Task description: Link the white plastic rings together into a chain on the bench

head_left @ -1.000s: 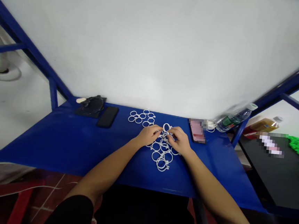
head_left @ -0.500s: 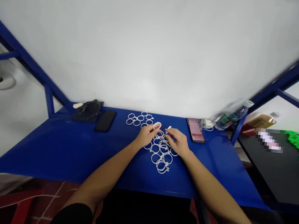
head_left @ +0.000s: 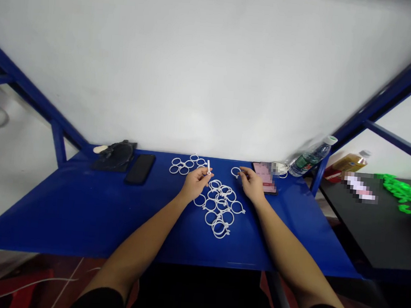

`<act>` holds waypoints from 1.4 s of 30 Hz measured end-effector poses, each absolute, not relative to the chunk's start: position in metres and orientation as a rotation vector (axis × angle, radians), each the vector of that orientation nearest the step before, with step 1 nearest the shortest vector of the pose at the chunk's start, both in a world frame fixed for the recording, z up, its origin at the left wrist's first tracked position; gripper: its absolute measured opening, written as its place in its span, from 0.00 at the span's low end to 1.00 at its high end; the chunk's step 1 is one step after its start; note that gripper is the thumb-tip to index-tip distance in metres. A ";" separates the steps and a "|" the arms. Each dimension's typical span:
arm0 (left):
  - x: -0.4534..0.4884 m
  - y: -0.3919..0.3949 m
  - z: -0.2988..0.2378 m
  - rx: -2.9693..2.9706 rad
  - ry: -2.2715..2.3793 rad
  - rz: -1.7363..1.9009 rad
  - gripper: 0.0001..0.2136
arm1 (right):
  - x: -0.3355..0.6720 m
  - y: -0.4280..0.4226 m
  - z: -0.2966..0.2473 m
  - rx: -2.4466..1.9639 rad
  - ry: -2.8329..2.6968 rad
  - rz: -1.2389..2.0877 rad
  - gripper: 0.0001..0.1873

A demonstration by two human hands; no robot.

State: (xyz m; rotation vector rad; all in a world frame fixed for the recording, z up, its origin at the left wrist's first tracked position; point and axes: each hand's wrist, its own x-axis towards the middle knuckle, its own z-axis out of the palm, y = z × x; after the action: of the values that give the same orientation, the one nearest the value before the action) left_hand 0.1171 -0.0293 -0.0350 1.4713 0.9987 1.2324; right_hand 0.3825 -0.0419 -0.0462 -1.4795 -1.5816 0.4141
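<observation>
Between its thumb and fingers my left hand (head_left: 194,183) pinches a white ring (head_left: 209,167), turned so that it shows edge-on. Off to the right, my right hand (head_left: 253,183) grips another white ring (head_left: 236,171) by its clasp end, with the loop facing me. Below and between the hands lies a pile of white rings (head_left: 221,204) with small clasps, overlapping each other. Behind my left hand, near the wall, a smaller group of white rings (head_left: 184,170) lies flat on the blue table (head_left: 89,206).
A black phone (head_left: 140,169) and a dark crumpled bag (head_left: 115,157) lie on the left. A pink-screened phone (head_left: 263,174), partly behind my right hand, and a water bottle (head_left: 311,158) are at the right. Green pieces (head_left: 402,189) cover part of a black table (head_left: 364,230).
My hands have moved apart, each with a white ring. The ring in my left hand has turned edge-on, and my right hand's ring now shows its full loop. The view has shifted slightly.
</observation>
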 end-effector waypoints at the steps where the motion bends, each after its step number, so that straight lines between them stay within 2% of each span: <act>1: 0.117 -0.029 -0.035 1.475 1.004 1.238 0.16 | 0.384 -0.042 -0.046 -1.504 -1.645 0.333 0.17; 4: 0.116 -0.031 -0.033 1.543 1.025 1.275 0.11 | 0.385 -0.040 -0.046 -1.569 -1.854 0.213 0.18; 7: 0.114 -0.031 -0.032 1.609 1.048 1.315 0.12 | 0.382 -0.039 -0.045 -1.632 -2.013 0.223 0.23; 11: 0.113 -0.029 -0.035 1.639 1.085 1.350 0.12 | 0.375 -0.039 -0.040 -1.716 -2.044 0.199 0.25; 17: 0.113 -0.031 -0.032 1.492 1.073 1.271 0.14 | 0.371 -0.042 -0.041 -1.778 -2.089 0.182 0.20; 20: 0.113 -0.033 -0.025 1.341 1.016 1.217 0.14 | 0.373 -0.041 -0.047 -1.613 -2.005 0.262 0.21; 26: 0.112 -0.030 -0.018 0.894 0.745 1.101 0.11 | 0.371 -0.037 -0.057 -1.324 -1.584 0.637 0.18; 29: 0.111 -0.028 -0.019 0.858 0.718 1.094 0.16 | 0.369 -0.035 -0.059 -1.241 -1.468 0.751 0.18; 32: 0.112 -0.027 -0.020 0.882 0.768 1.091 0.22 | 0.370 -0.033 -0.061 -1.229 -1.419 0.791 0.19; 38: 0.112 -0.028 -0.022 0.898 0.748 1.057 0.20 | 0.377 -0.031 -0.067 -1.262 -1.412 0.757 0.19; 42: 0.110 -0.026 -0.025 0.879 0.690 1.061 0.23 | 0.378 -0.031 -0.068 -1.284 -1.429 0.774 0.18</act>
State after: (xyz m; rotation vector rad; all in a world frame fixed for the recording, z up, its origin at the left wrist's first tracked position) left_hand 0.1100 -0.0264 -0.0247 0.8793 0.6895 1.0613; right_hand 0.3781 -0.0313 -0.0683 -1.2840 -1.4291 0.7743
